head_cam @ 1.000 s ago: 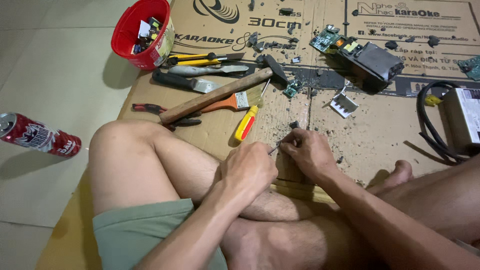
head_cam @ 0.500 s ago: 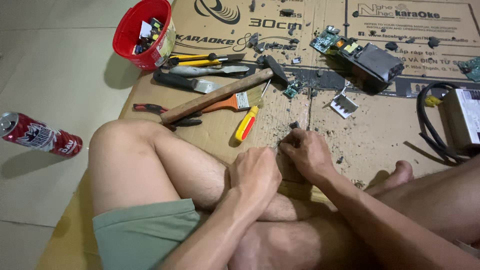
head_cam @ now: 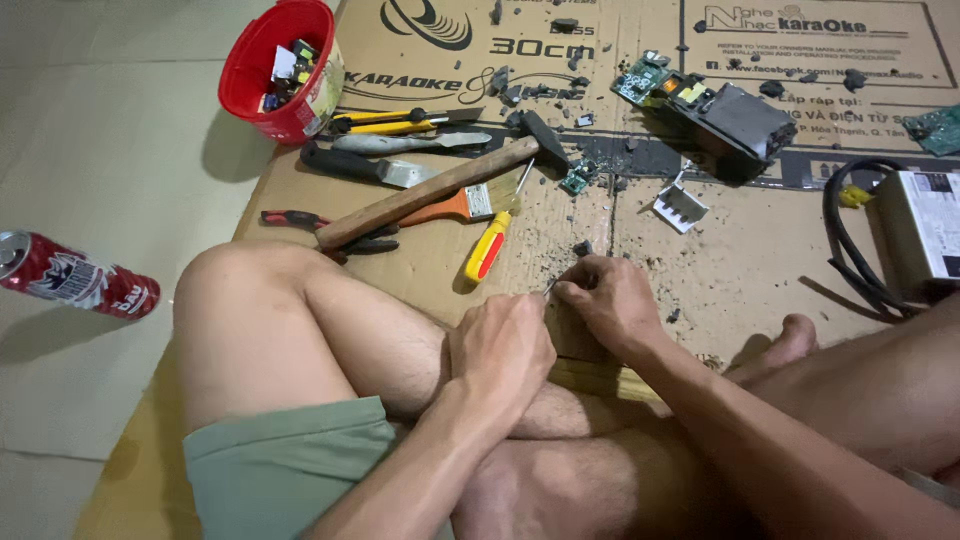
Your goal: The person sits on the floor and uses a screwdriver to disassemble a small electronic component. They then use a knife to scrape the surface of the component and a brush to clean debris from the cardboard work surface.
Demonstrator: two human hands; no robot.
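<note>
I sit cross-legged on a sheet of cardboard (head_cam: 420,270). My left hand (head_cam: 502,350) and my right hand (head_cam: 610,297) meet just past my shin, fingers pinched together on a small thin metal piece (head_cam: 549,287) between them. What each hand grips beyond that is hidden by the fingers. A yellow and red screwdriver (head_cam: 487,248) lies just ahead of my left hand.
A wooden-handled hammer (head_cam: 440,187), a paintbrush (head_cam: 455,207), pliers (head_cam: 320,225), a knife (head_cam: 360,167) and other tools lie ahead. A red bucket (head_cam: 280,70) of parts stands far left. Broken circuit boards (head_cam: 645,78), a black casing (head_cam: 735,120), a grey box (head_cam: 925,225) with cable, a drink can (head_cam: 75,278).
My left hand slid a little to the right and closer to my right hand. My right hand stays in place over the same spot.
</note>
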